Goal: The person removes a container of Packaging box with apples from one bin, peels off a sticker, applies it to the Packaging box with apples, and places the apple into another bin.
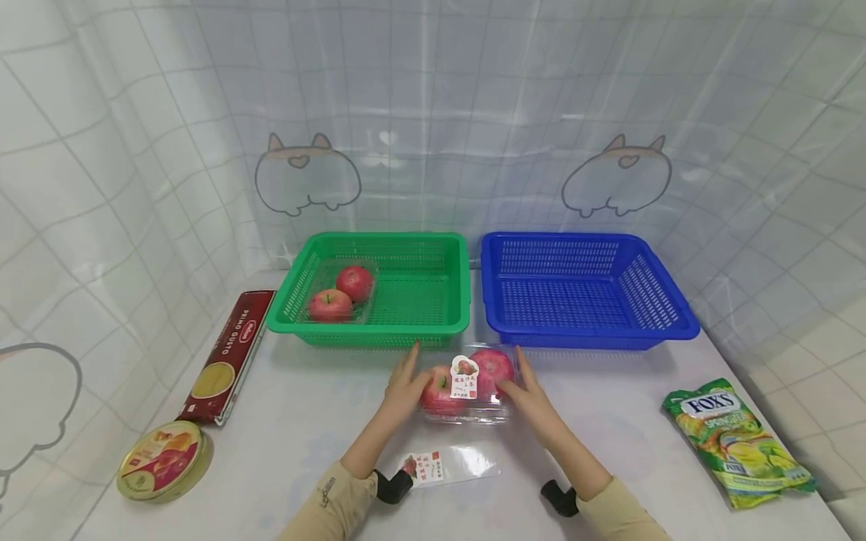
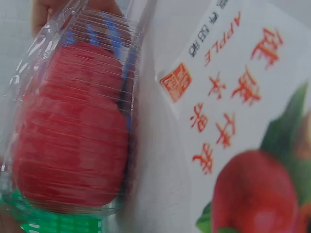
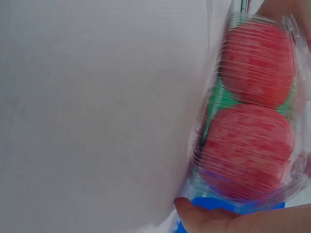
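From my seat at the remote feed I see, far left on the worktop [image 1: 325, 421], a round tin [image 1: 162, 460] and a long red pasta box [image 1: 231, 355]. Behind them the green basket [image 1: 379, 327] holds one clear pack with two red apples [image 1: 341, 294]. At the centre, just in front of the two baskets, sits a second clear apple pack [image 1: 470, 383] with a label on its lid. My left hand [image 1: 404, 385] lies against its left side with straight, relaxed fingers, and my right hand [image 1: 524, 391] lies against its right side the same way; neither is curled round it. A loose printed apple card [image 1: 440, 466] lies on the worktop between my forearms. Right of centre stands the blue basket [image 1: 588, 330], and at the far right a green sweets bag [image 1: 740, 443].
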Demonstrator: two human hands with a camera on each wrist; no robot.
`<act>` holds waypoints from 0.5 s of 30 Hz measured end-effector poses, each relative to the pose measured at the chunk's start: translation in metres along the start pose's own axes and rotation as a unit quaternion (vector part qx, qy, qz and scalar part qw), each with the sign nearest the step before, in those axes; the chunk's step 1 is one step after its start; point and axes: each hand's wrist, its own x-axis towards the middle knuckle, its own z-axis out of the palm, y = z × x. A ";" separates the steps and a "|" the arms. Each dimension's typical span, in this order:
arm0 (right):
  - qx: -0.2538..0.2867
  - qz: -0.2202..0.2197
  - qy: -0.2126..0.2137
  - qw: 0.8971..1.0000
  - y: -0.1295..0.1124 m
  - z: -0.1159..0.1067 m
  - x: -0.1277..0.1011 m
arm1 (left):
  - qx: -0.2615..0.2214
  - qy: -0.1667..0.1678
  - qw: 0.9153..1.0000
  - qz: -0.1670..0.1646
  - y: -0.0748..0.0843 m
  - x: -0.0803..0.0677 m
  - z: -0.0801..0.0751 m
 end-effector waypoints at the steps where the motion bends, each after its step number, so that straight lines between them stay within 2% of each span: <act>1: 0.009 0.002 -0.003 1.000 0.001 0.000 0.000 | -0.014 0.003 1.000 0.005 -0.001 0.001 0.001; 3: 0.019 0.007 -0.007 1.000 0.001 0.001 0.001 | -0.034 0.005 0.999 0.014 -0.004 0.002 0.003; 9: 0.040 0.010 -0.006 0.999 0.002 0.004 0.001 | -0.071 -0.008 0.997 0.008 -0.008 0.007 0.011; 15: 0.036 -0.007 -0.005 0.999 -0.002 0.010 -0.001 | -0.125 0.003 0.992 -0.005 -0.004 0.001 0.015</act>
